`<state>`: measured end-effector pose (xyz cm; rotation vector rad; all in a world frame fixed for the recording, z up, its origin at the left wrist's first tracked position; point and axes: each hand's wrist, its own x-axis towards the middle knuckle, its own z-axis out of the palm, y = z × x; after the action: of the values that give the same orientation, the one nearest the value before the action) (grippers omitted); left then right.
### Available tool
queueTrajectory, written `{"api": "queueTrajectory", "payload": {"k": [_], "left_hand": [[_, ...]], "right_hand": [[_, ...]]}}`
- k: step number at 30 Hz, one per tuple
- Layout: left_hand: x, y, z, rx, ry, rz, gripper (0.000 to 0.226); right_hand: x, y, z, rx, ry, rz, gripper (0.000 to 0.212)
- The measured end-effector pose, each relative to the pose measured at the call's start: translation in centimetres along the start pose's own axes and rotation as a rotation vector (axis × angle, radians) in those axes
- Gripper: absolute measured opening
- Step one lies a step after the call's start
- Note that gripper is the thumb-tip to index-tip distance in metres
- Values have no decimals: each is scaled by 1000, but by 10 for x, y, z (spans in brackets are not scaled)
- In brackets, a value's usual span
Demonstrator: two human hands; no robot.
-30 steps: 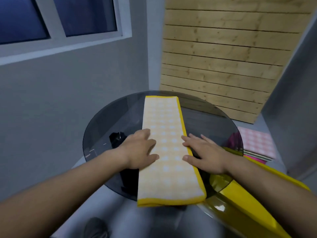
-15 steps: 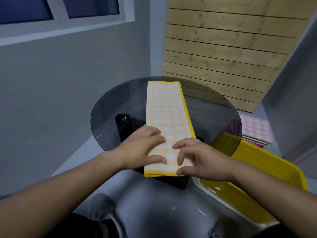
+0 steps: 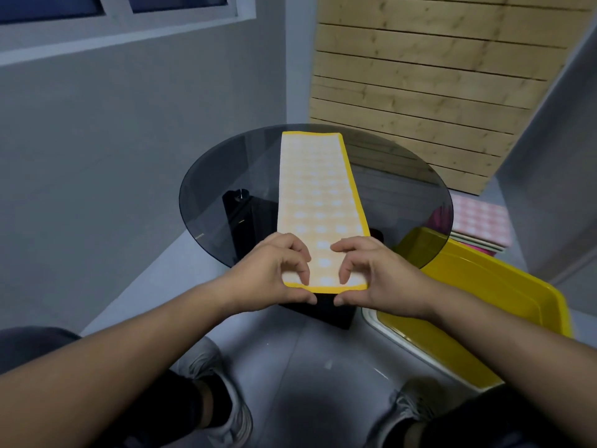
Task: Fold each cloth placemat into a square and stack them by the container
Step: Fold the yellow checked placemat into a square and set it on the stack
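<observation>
Placemat (image 3: 318, 195): yellow cloth with a pale dot pattern and a solid yellow border, folded into one long narrow strip. It lies lengthwise on the round smoked-glass table (image 3: 219, 176), running from the far rim toward the person. The near end sits at the near rim. Whether that end is raised off the glass cannot be told.

Left hand (image 3: 268, 276): pinches the near left corner of the placemat. The fingers (image 3: 298, 253) are curled on the top face and the thumb is under the near edge.

Right hand (image 3: 384, 279): pinches the near right corner in the same manner, with curled fingers on top and the thumb below the edge. The two thumb tips are near each other but apart, with a strip of cloth showing between the hands.

Container (image 3: 484, 286): yellow bin on the floor to the right of the table, with its far corner under the glass rim.

Pink stack (image 3: 481, 221): folded pink checked cloths piled on the floor just beyond the container, partly seen through the glass.

Base (image 3: 245, 227): black block under the glass, visible through it and below the hands.

Surroundings: a slatted wood panel (image 3: 436, 76) leans at the far wall, a window (image 3: 129, 14) is at upper left, and two grey shoes (image 3: 223, 392) stand on the grey floor below the forearms.
</observation>
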<state>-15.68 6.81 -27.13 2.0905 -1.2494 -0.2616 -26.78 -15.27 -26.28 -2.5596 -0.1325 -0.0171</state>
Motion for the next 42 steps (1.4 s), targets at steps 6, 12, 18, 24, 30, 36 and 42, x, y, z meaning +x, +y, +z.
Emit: {"api": "queueTrajectory", "payload": {"k": [6,12,18,24,30,36,42], "left_hand": [[0,8,-3,-127,50,-1,17],[4,22,-20,-251,88,-92,15],[19,40,-52,-199,221,-36,8],[63,44,-91,-300,505,24,11],[128,22,-110,-411,618,-111,16],[173,-12,-115,-464,641,-267,48],[165,-36,-96,-498,404,-632,79]], "right_hand": [[-2,-6,-1,-27,40,-60,28],[0,-12,-10,69,148,-120,18],[6,-28,-45,97,243,-145,10],[36,-29,-91,396,446,-50,10],[92,2,-95,770,379,107,18],[135,31,-84,760,328,198,11],[161,52,-67,649,382,324,15]]}}
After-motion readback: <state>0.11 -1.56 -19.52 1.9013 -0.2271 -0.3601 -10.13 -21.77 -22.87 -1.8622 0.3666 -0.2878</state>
